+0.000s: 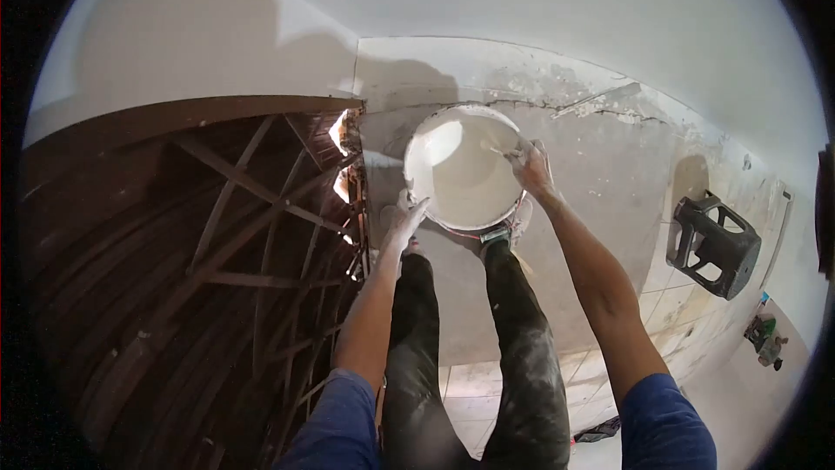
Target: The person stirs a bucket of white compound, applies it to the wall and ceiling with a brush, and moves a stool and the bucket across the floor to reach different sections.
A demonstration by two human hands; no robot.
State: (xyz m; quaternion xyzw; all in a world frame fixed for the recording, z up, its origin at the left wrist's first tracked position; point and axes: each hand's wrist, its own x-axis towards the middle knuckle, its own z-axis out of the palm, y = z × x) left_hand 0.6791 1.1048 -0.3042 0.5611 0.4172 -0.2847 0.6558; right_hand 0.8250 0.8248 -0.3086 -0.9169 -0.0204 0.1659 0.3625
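A round white bucket stands on the grey floor between my feet and the wall, with off-white, smooth material inside. My left hand, coated in white, is at the bucket's lower left rim, its fingers partly extended against the edge. Over the right side of the rim, my right hand is closed on a thin tool that reaches into the bucket. The kind of tool is too small to tell.
Dark roof beams show beyond the floor edge close on my left. A black plastic stool lies on its side at the right. Small items are farther right. Rough, patchy wall base runs behind the bucket.
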